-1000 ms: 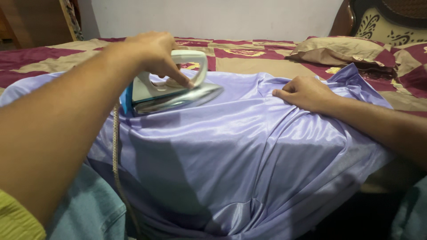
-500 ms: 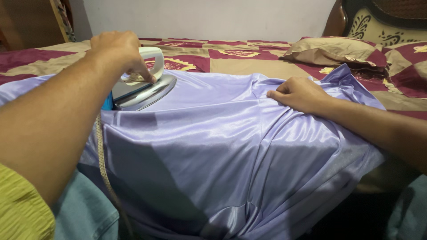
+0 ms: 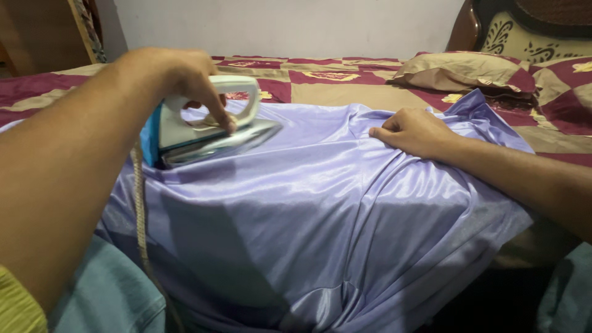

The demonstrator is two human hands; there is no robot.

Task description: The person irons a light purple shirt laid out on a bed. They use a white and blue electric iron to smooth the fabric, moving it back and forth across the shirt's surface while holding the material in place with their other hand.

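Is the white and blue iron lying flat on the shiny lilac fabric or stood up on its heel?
Flat: the iron rests soleplate down on the lilac fabric, with the left hand gripping its handle.

Smooth purple cloth (image 3: 320, 203) is lying open between the iron (image 3: 203, 126) and the right hand (image 3: 414, 131); a pillow (image 3: 468, 73) is sitting behind

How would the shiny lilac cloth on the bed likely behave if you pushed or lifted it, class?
The lilac cloth would probably flop when lifted: it drapes over the bed edge in soft folds. Its glossy sheen suggests it slides easily. That may be why the right hand pins it while the left hand runs the iron.
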